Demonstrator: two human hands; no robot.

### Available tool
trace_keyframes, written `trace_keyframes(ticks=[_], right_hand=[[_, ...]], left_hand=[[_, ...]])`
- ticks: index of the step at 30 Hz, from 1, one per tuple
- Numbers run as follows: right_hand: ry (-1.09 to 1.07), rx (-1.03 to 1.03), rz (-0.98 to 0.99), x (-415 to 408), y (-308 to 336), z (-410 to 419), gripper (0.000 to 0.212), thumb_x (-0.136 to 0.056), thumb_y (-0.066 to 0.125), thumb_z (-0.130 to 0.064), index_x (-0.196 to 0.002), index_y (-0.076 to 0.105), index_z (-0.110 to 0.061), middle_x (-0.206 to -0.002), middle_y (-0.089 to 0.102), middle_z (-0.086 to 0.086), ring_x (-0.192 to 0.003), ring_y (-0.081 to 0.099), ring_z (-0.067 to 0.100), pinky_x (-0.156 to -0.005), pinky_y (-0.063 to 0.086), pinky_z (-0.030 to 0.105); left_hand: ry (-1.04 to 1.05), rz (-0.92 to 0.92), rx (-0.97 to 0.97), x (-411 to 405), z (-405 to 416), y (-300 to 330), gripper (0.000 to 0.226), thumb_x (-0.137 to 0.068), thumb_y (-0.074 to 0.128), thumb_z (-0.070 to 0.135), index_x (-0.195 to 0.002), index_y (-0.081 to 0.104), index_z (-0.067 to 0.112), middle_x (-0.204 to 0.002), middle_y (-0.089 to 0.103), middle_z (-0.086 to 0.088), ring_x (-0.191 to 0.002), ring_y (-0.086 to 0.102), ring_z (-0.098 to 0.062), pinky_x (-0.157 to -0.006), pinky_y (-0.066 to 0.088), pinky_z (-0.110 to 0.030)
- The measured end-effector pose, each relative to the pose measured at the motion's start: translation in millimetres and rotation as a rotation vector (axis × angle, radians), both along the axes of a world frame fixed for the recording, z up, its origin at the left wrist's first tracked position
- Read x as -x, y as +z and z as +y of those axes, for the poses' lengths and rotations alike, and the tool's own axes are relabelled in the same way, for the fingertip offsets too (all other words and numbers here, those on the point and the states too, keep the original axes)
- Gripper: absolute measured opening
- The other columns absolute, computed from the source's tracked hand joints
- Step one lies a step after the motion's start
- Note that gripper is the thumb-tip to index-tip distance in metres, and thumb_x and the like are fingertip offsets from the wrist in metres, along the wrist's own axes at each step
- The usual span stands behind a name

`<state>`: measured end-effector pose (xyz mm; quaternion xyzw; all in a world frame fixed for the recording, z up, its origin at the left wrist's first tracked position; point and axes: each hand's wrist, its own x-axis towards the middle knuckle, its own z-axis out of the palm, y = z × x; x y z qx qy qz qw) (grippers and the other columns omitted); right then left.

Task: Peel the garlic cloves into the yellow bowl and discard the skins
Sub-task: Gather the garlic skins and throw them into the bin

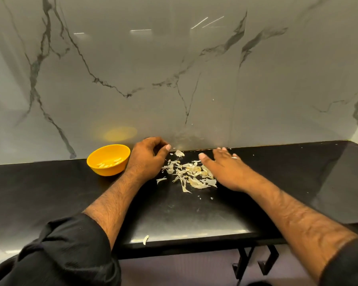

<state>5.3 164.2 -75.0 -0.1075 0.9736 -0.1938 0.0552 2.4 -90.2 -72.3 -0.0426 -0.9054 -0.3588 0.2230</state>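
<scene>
Garlic skins [189, 176] lay piled on black counter [50, 193] between both hands.
Left hand [148, 156] sat loosely curled, holding nothing (thumb out); right hand [223, 168] lay flat, fingers spread, touching pile. Peeled cloves [110, 162] were in yellow bowl [108, 159], just left of left hand.

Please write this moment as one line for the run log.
cloves in yellow bowl | skins piled on counter | left hand, right hand flank pile
</scene>
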Motion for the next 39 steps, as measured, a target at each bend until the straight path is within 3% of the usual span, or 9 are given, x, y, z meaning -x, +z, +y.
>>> trace_keyframes(ticks=[3, 6, 8, 15, 19, 24, 28, 31, 39], right_hand=[[0.149, 0.115, -0.057, -8.0, 2.2, -10.2, 0.088, -0.099, 0.016, -0.079, -0.168, 0.019, -0.023, -0.175, 0.015, -0.003, -0.162, 0.007, 0.014, -0.132, 0.006, 0.042], [0.119, 0.396, 0.001, -9.3, 5.6, 1.2, 0.071, -0.100, 0.035, -0.075, -0.155, 0.047, -0.033, -0.157, 0.051, -0.010, -0.145, 0.046, 0.012, -0.117, 0.036, 0.034], [-0.038, 0.215, 0.206, -2.7, 1.8, 13.0, 0.079, -0.099, 0.027, -0.079, -0.150, 0.051, -0.024, -0.149, 0.058, -0.001, -0.136, 0.055, 0.018, -0.112, 0.046, 0.043], [-0.130, -0.132, 0.087, 13.0, -11.5, -4.1, 0.124, -0.082, -0.007, -0.094, -0.165, 0.024, -0.007, -0.175, 0.009, 0.016, -0.163, 0.002, 0.029, -0.130, 0.003, 0.054], [0.003, -0.042, 0.093, 7.5, -9.0, -26.2, 0.120, -0.082, -0.005, -0.094, -0.165, 0.024, -0.012, -0.175, 0.014, 0.009, -0.163, 0.007, 0.022, -0.132, 0.005, 0.049], [0.186, 0.383, -0.018, -8.0, -3.4, -8.0, 0.086, -0.089, 0.028, -0.089, -0.155, 0.045, -0.038, -0.156, 0.051, -0.009, -0.141, 0.049, 0.013, -0.123, 0.037, 0.048], [-0.108, -0.027, 0.285, 7.8, -11.0, 33.8, 0.106, -0.089, 0.011, -0.090, -0.159, 0.038, -0.015, -0.169, 0.034, 0.010, -0.158, 0.027, 0.028, -0.127, 0.027, 0.051], [-0.265, -0.205, 0.160, 13.1, -15.4, 55.9, 0.128, -0.080, -0.006, -0.096, -0.162, 0.029, -0.006, -0.173, 0.020, 0.018, -0.162, 0.011, 0.031, -0.130, 0.015, 0.055], [0.081, -0.162, 0.076, 0.2, -11.8, -26.0, 0.125, -0.077, -0.016, -0.095, -0.167, 0.008, -0.011, -0.176, -0.001, 0.007, -0.162, -0.006, 0.020, -0.132, -0.001, 0.051]], left_hand=[[0.007, 0.045, -0.042, -4.9, -2.4, -2.9, 0.016, -0.103, 0.066, 0.039, -0.099, 0.075, 0.027, -0.091, 0.071, 0.011, -0.087, 0.068, -0.008, -0.081, 0.063, -0.042], [-0.014, 0.079, -0.040, -11.6, -8.4, -8.4, 0.022, -0.099, 0.071, 0.044, -0.084, 0.071, 0.027, -0.080, 0.069, 0.007, -0.076, 0.068, -0.014, -0.070, 0.063, -0.043], [-0.021, 0.099, -0.028, -14.9, -12.9, -12.6, 0.033, -0.094, 0.078, 0.045, -0.073, 0.065, 0.024, -0.071, 0.064, 0.004, -0.067, 0.063, -0.015, -0.062, 0.059, -0.041], [-0.010, 0.054, -0.063, -13.1, -6.8, -15.7, 0.041, -0.094, 0.077, 0.045, -0.071, 0.055, 0.020, -0.068, 0.060, 0.000, -0.063, 0.053, -0.012, -0.061, 0.052, -0.037], [-0.050, 0.045, -0.186, -10.9, -10.1, -13.7, 0.044, -0.100, 0.063, 0.059, -0.078, 0.057, 0.022, -0.070, 0.058, 0.005, -0.065, 0.052, -0.011, -0.063, 0.048, -0.036], [-0.064, 0.001, -0.313, -15.3, -13.1, -10.0, 0.076, -0.093, 0.042, 0.085, -0.094, 0.066, 0.012, -0.096, 0.070, -0.015, -0.094, 0.067, -0.035, -0.085, 0.056, -0.057], [-0.102, -0.011, -0.285, -22.7, -9.8, -6.4, 0.085, -0.094, 0.034, 0.085, -0.103, 0.063, 0.007, -0.107, 0.069, -0.019, -0.098, 0.065, -0.029, -0.091, 0.054, -0.056], [-0.100, -0.025, -0.191, -23.5, -6.0, -6.9, 0.075, -0.098, 0.028, 0.081, -0.098, 0.059, 0.013, -0.094, 0.065, -0.008, -0.087, 0.060, -0.019, -0.080, 0.052, -0.049], [-0.026, -0.064, -0.177, -17.7, -5.3, -11.9, 0.082, -0.099, 0.019, 0.082, -0.108, 0.065, 0.015, -0.104, 0.072, -0.009, -0.101, 0.068, -0.024, -0.089, 0.053, -0.040]])
